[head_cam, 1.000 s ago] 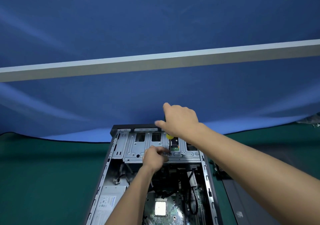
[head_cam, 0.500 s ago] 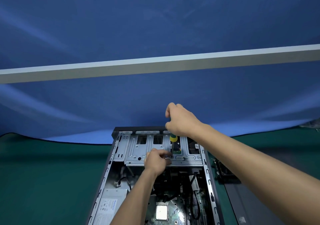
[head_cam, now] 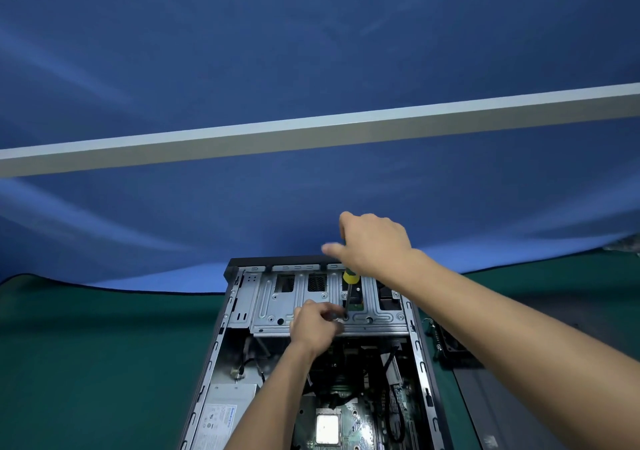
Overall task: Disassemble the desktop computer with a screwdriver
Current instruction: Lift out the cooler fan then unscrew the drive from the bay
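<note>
An open desktop computer case (head_cam: 214,349) lies on the green mat, its far end holding a silver drive cage (head_cam: 273,306). A screwdriver (head_cam: 349,288) with a yellow and green handle stands upright on the cage, its tip at a screw near the cage's front edge. My right hand (head_cam: 374,243) grips the top of the handle from above, with one finger stretched out to the left and blurred. My left hand (head_cam: 313,325) rests on the cage and pinches the shaft near the tip. The motherboard with its bare processor (head_cam: 327,427) shows below.
A silver power supply (head_cam: 225,411) sits in the case's near left corner. A removed dark side panel (head_cam: 491,401) and a black part (head_cam: 450,342) lie right of the case. A blue cloth backdrop with a grey bar (head_cam: 311,134) rises behind. Green mat (head_cam: 104,363) spreads left.
My right hand has turned on the handle: its finger swung out left, closed in, and now sticks out left again. The left hand stays at the shaft's tip. The view shifted slightly.
</note>
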The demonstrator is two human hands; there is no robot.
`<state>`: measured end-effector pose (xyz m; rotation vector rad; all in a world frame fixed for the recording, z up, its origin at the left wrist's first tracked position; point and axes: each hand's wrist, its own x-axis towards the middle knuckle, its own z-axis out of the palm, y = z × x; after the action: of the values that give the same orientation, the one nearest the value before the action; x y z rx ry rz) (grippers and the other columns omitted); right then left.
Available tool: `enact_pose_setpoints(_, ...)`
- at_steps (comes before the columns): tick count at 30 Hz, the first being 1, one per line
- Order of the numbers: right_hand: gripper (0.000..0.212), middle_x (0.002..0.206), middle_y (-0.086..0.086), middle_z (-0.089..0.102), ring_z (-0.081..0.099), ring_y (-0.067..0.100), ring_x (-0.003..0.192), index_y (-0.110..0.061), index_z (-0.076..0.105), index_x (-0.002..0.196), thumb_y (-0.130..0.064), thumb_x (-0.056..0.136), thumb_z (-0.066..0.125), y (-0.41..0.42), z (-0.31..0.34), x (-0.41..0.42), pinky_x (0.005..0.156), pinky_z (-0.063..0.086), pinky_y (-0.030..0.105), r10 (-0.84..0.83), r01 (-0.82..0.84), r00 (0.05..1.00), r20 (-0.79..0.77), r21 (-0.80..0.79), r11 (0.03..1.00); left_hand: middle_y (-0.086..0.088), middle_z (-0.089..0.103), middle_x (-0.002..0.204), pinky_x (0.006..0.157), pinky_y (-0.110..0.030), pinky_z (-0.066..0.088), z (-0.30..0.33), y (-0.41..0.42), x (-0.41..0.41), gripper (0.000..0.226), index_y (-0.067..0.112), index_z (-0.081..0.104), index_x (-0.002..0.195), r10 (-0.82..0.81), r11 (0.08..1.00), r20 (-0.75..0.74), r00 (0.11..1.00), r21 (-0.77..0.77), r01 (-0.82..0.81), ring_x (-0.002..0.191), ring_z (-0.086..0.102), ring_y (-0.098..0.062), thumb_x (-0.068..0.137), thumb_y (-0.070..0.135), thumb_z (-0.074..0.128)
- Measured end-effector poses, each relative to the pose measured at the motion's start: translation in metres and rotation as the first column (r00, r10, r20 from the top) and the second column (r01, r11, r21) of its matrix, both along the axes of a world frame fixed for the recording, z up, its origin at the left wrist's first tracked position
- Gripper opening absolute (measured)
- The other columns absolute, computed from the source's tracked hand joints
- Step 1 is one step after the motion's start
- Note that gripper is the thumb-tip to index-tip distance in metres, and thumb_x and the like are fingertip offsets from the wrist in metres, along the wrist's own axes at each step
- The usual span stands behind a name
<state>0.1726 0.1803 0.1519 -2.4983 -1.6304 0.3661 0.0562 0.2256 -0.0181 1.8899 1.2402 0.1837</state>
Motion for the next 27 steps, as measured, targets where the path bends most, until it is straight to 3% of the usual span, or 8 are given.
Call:
enact_pose_setpoints(4, 0.02, 0.11, 0.004, 0.05, 0.049, 0.027, 0.086, -0.015, 0.047, 0.107, -0.017, 0.088, 0.049, 0.002, -0.002, 0.001, 0.065, 0.034, 0.032, 0.053, -0.051, 0.981, -0.184, 0.02, 0.999, -0.001, 0.053, 0.098, 0.094, -0.038, 0.045, -0.001, 0.001, 0.0, 0.021, 0.029, 0.074, 0.09, -0.003, 1.0, 0.0, 1.0, 0.007, 0.003, 0.107, 0.051, -0.026, 0.077, 0.013, 0.072)
enact_pose_setpoints(7, 0.03, 0.103, 0.0, 0.052, 0.05, 0.025, 0.082, -0.018, 0.045, 0.107, -0.039, 0.088, 0.054, 0.001, -0.005, -0.004, 0.063, 0.033, 0.031, 0.049, -0.047, 0.996, -0.08, 0.036, 0.998, -0.005, 0.061, 0.104, 0.091, -0.037, 0.048, -0.002, 0.001, 0.0, 0.019, 0.026, 0.074, 0.088, -0.002, 1.0, 0.03, 1.0, -0.011, 0.002, 0.104, 0.054, -0.027, 0.076, 0.011, 0.073)
enact_pose_setpoints(9, 0.036, 0.09, 0.0, 0.056, 0.051, 0.026, 0.079, -0.017, 0.049, 0.098, -0.052, 0.092, 0.044, 0.0, -0.008, -0.008, 0.062, 0.032, 0.032, 0.023, -0.021, 1.0, -0.01, 0.106, 0.994, -0.006, 0.065, 0.106, 0.091, -0.036, 0.049, -0.003, 0.001, 0.0, 0.02, 0.022, 0.075, 0.09, 0.018, 0.999, 0.051, 0.999, -0.042, -0.016, 0.104, 0.056, -0.026, 0.075, 0.009, 0.073)
enact_pose_setpoints(11, 0.026, 0.093, 0.004, 0.056, 0.052, 0.03, 0.078, -0.013, 0.049, 0.098, -0.037, 0.098, 0.038, -0.001, -0.012, -0.01, 0.062, 0.032, 0.032, 0.057, -0.061, 0.998, 0.022, 0.174, 0.983, -0.005, 0.064, 0.105, 0.091, -0.036, 0.048, -0.003, 0.001, 0.001, 0.022, 0.021, 0.075, 0.093, 0.016, 1.0, 0.036, 0.999, -0.024, -0.015, 0.106, 0.055, -0.025, 0.074, 0.011, 0.073)
enact_pose_setpoints(14, 0.016, 0.103, 0.004, 0.05, 0.047, 0.028, 0.077, -0.013, 0.045, 0.103, -0.022, 0.09, 0.046, -0.004, -0.009, -0.011, 0.062, 0.032, 0.032, 0.115, -0.105, 0.992, -0.055, 0.166, 0.981, -0.005, 0.065, 0.104, 0.091, -0.038, 0.048, -0.004, 0.002, 0.001, 0.02, 0.022, 0.075, 0.093, -0.02, 1.0, 0.029, 0.999, 0.001, 0.02, 0.106, 0.055, -0.027, 0.076, 0.012, 0.073)
enact_pose_setpoints(18, 0.019, 0.093, 0.0, 0.052, 0.048, 0.025, 0.078, -0.017, 0.046, 0.093, -0.035, 0.09, 0.049, -0.004, -0.005, -0.011, 0.065, 0.033, 0.031, 0.072, -0.07, 0.997, -0.013, 0.121, 0.99, -0.005, 0.066, 0.104, 0.091, -0.037, 0.048, -0.005, 0.001, 0.0, 0.021, 0.021, 0.075, 0.094, 0.008, 1.0, 0.049, 0.999, -0.029, -0.007, 0.108, 0.054, -0.027, 0.076, 0.01, 0.073)
enact_pose_setpoints(23, 0.023, 0.106, 0.003, 0.045, 0.047, 0.026, 0.077, -0.014, 0.046, 0.109, -0.018, 0.087, 0.051, -0.006, -0.006, -0.012, 0.059, 0.031, 0.03, 0.088, -0.078, 0.992, -0.094, 0.103, 0.992, -0.004, 0.065, 0.102, 0.089, -0.038, 0.049, -0.003, 0.0, 0.0, 0.019, 0.023, 0.075, 0.091, 0.007, 1.0, 0.043, 0.999, -0.012, -0.007, 0.106, 0.054, -0.025, 0.076, 0.012, 0.073)
enact_pose_setpoints(27, 0.02, 0.096, 0.003, 0.049, 0.05, 0.028, 0.081, -0.014, 0.049, 0.1, -0.032, 0.093, 0.047, -0.005, -0.006, -0.011, 0.064, 0.034, 0.032, 0.053, -0.05, 0.998, -0.027, 0.119, 0.992, -0.005, 0.064, 0.101, 0.09, -0.037, 0.048, -0.002, -0.001, 0.001, 0.017, 0.025, 0.074, 0.091, 0.033, 0.999, 0.03, 0.999, -0.015, -0.033, 0.106, 0.055, -0.026, 0.077, 0.016, 0.073)
